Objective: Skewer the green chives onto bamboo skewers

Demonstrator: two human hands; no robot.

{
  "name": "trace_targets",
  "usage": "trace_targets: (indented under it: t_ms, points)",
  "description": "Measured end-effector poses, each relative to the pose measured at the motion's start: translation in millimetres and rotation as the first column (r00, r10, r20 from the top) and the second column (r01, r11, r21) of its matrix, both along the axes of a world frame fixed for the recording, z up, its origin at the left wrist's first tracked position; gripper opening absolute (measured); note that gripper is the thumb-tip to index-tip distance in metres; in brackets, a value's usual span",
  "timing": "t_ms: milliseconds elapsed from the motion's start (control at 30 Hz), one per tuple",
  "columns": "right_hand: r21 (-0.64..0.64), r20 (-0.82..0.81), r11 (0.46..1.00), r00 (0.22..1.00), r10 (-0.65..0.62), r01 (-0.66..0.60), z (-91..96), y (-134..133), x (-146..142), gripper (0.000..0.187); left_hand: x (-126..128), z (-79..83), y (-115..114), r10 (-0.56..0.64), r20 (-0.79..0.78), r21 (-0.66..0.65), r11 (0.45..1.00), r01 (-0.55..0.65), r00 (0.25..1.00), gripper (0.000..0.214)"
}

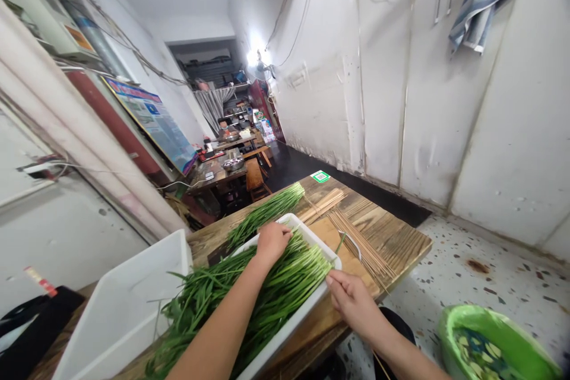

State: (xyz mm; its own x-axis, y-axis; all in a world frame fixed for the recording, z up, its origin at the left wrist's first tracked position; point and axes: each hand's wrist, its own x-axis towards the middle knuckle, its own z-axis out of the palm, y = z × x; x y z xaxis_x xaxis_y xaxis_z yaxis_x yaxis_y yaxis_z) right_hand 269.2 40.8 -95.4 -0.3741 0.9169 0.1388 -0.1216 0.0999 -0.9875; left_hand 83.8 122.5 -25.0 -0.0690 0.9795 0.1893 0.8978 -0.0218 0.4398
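Note:
A white tray (pixel 278 351) on the wooden table holds a heap of garlic chives (pixel 285 285), with pale stem ends toward the right. My left hand (pixel 272 243) reaches over the heap, fingers closed on chive stems near the tray's far edge; its fingertips are partly hidden. At the tray's near right corner, my right hand (pixel 351 297) is closed in a pinch. A thin bamboo skewer (pixel 382 366) shows below that wrist, in line with the pinching fingers; its middle is hidden behind the hand. Several loose skewers (pixel 363 243) lie beyond on the table.
Another bunch of chives (pixel 267 211) lies behind the tray. A cutting board (pixel 327 231) is under the tray's right side. To the left stands a white bin (pixel 129 297). On the floor at right is a green basin (pixel 499 338). A QR card (pixel 320 176) lies at the table's far corner.

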Motion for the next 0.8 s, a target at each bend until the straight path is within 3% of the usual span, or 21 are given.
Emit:
trace_targets:
  t_ms: [167,233,367,467,800]
  points:
    - [-0.02,-0.02,1.0,1.0,0.005,-0.006,2.8,-1.7,-0.9,0.034,3.6,7.0,-16.5,-0.042,-0.135,0.182,0.981,0.067,0.99,0.028]
    - [-0.025,-0.028,1.0,1.0,0.013,-0.014,3.8,-2.6,-0.7,0.033,3.2,6.9,-22.4,-0.083,-0.081,0.23,0.968,0.1,0.993,0.028]
    - [-0.015,-0.023,1.0,1.0,0.012,-0.013,5.5,-3.3,0.3,0.033,3.0,0.2,-28.3,-0.054,0.249,0.117,0.993,0.025,0.967,0.025]
    - [-0.005,-0.001,1.0,1.0,0.004,-0.004,5.4,-3.0,0.7,0.033,5.7,-4.1,-31.2,-0.035,0.382,0.033,0.999,0.024,0.924,0.027]
    - [-0.012,0.006,1.0,1.0,-0.01,0.01,4.7,-2.3,-0.7,0.033,15.6,-0.8,-40.9,-0.053,0.416,-0.007,0.998,0.061,0.908,0.023]
